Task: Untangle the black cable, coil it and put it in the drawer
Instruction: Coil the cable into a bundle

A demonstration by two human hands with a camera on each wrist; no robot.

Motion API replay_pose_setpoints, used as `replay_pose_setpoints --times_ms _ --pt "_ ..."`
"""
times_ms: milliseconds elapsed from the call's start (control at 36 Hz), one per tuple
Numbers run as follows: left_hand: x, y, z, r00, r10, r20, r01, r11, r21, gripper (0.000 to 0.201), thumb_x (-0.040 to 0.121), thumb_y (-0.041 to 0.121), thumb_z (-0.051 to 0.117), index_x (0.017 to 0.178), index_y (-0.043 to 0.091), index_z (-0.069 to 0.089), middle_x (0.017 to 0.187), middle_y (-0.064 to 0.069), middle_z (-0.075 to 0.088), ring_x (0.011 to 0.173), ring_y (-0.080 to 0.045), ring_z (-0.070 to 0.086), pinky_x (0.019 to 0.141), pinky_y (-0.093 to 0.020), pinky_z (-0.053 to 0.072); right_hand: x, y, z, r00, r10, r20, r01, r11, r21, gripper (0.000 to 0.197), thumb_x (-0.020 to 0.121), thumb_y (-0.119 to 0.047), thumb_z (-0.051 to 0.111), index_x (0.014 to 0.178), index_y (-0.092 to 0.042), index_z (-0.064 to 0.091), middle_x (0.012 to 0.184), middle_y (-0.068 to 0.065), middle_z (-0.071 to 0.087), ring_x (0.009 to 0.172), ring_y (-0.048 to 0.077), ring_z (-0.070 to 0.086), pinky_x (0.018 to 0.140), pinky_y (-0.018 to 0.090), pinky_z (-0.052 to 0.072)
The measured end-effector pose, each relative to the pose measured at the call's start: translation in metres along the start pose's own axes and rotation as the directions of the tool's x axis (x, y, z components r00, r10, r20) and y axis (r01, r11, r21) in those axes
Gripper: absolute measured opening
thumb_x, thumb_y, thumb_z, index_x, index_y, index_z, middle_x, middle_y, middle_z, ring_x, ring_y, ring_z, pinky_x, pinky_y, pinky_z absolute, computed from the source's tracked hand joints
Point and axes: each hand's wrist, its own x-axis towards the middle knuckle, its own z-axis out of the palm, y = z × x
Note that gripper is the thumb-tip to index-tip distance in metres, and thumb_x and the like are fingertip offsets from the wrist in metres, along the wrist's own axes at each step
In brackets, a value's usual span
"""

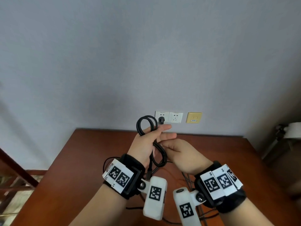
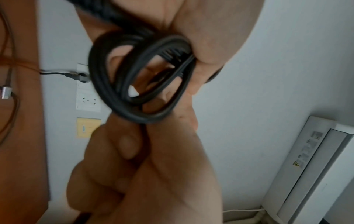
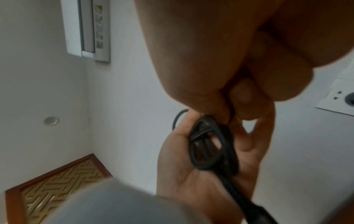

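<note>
Both hands are raised above the brown counter [image 1: 84,160], close to the grey wall [image 1: 114,62]. The left hand [image 1: 146,142] is holding the black cable [image 1: 146,124], which is looped several times around its palm, with one loop sticking up above the hand and another hanging below it toward the wrist; the index and middle fingers are stretched out toward the right. The right hand [image 1: 182,152] is pinching a strand of the cable between thumb and forefinger, right beside the left palm. Behind the hands, a white double socket [image 1: 169,117] with a dark plug [image 1: 161,119] in it is sitting beside a yellow wall plate [image 1: 193,117].
</note>
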Motion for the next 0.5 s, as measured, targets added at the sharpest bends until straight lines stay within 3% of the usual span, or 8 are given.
replay_pose_setpoints --times_ms 28,111,139,222,250,306,389,500 --pt "0.001 0.002 0.000 1.000 0.010 -0.008 -0.010 1.000 -0.014 0.026 0.096 0.008 0.045 0.100 0.003 0.070 0.093 -0.024 0.072 0.082 -0.028 0.072 0.065 -0.029 0.058 -0.001 0.001 0.001 0.999 -0.004 -0.033 0.005 0.999 0.033 0.027 0.091 -0.023 0.041 0.086 -0.016 0.067 0.078 0.004 0.070 0.069 0.020 0.063 0.071 0.040 0.052" --pt "0.001 0.009 0.000 0.993 0.111 -0.035 -0.114 0.988 -0.105 0.023 0.090 0.000 0.047 0.105 -0.004 0.065 0.108 -0.024 0.069 0.100 -0.036 0.068 0.086 -0.035 0.057 -0.005 0.008 0.003 0.991 -0.014 -0.131 0.019 0.999 0.038 0.030 0.099 -0.026 0.046 0.075 -0.017 0.060 0.055 -0.013 0.053 0.053 0.003 0.043 0.058 0.030 0.038" --pt "0.001 0.013 0.000 0.989 0.140 -0.054 -0.146 0.978 -0.146 0.022 0.090 -0.001 0.048 0.104 -0.003 0.064 0.112 -0.021 0.069 0.100 -0.037 0.068 0.088 -0.037 0.057 -0.006 0.012 0.004 0.990 0.000 -0.138 0.001 1.000 0.011 0.032 0.100 -0.029 0.046 0.073 -0.017 0.059 0.050 -0.015 0.048 0.050 0.002 0.040 0.056 0.028 0.035" --pt "0.002 0.025 -0.002 0.977 0.169 -0.130 -0.195 0.957 -0.216 0.019 0.092 0.001 0.050 0.094 0.008 0.068 0.112 -0.007 0.070 0.070 -0.024 0.071 0.063 -0.028 0.058 -0.010 0.021 0.005 0.990 0.015 -0.141 -0.013 1.000 0.013 0.038 0.096 -0.046 0.045 0.075 -0.020 0.062 0.051 -0.001 0.049 0.049 0.014 0.044 0.058 0.034 0.038" --pt "0.001 0.028 -0.003 0.973 0.168 -0.160 -0.203 0.951 -0.235 0.018 0.089 0.001 0.054 0.087 0.012 0.068 0.111 -0.005 0.070 0.054 -0.015 0.062 0.053 -0.023 0.052 -0.011 0.022 0.006 0.990 0.015 -0.143 -0.013 1.000 0.017 0.041 0.093 -0.054 0.043 0.075 -0.021 0.062 0.057 0.008 0.053 0.055 0.024 0.049 0.061 0.038 0.041" --pt "0.001 0.031 -0.007 0.969 0.149 -0.195 -0.197 0.947 -0.254 0.020 0.090 0.002 0.052 0.084 0.017 0.063 0.112 -0.003 0.070 0.040 -0.006 0.039 0.042 -0.017 0.039 -0.012 0.025 0.006 0.990 0.024 -0.136 -0.024 1.000 0.005 0.044 0.088 -0.060 0.043 0.071 -0.023 0.061 0.066 0.016 0.056 0.062 0.028 0.052 0.064 0.038 0.043" --pt "0.000 0.032 -0.013 0.960 0.142 -0.241 -0.196 0.956 -0.219 0.023 0.096 0.005 0.043 0.089 0.020 0.059 0.106 -0.001 0.073 0.035 -0.003 0.030 0.036 -0.013 0.033 -0.013 0.031 0.000 0.988 0.046 -0.146 -0.054 0.997 -0.052 0.044 0.092 -0.049 0.053 0.058 -0.022 0.054 0.052 -0.005 0.047 0.050 0.007 0.044 0.059 0.031 0.037" --pt "0.003 0.032 -0.023 0.939 0.175 -0.297 -0.225 0.964 -0.144 0.033 0.095 0.005 0.041 0.107 0.024 0.065 0.085 -0.001 0.074 0.034 -0.003 0.026 0.037 -0.014 0.030 -0.016 0.036 -0.011 0.980 0.070 -0.188 -0.128 0.939 -0.320 0.044 0.088 -0.056 0.052 0.058 -0.025 0.045 0.050 -0.007 0.043 0.050 0.009 0.041 0.054 0.030 0.033"
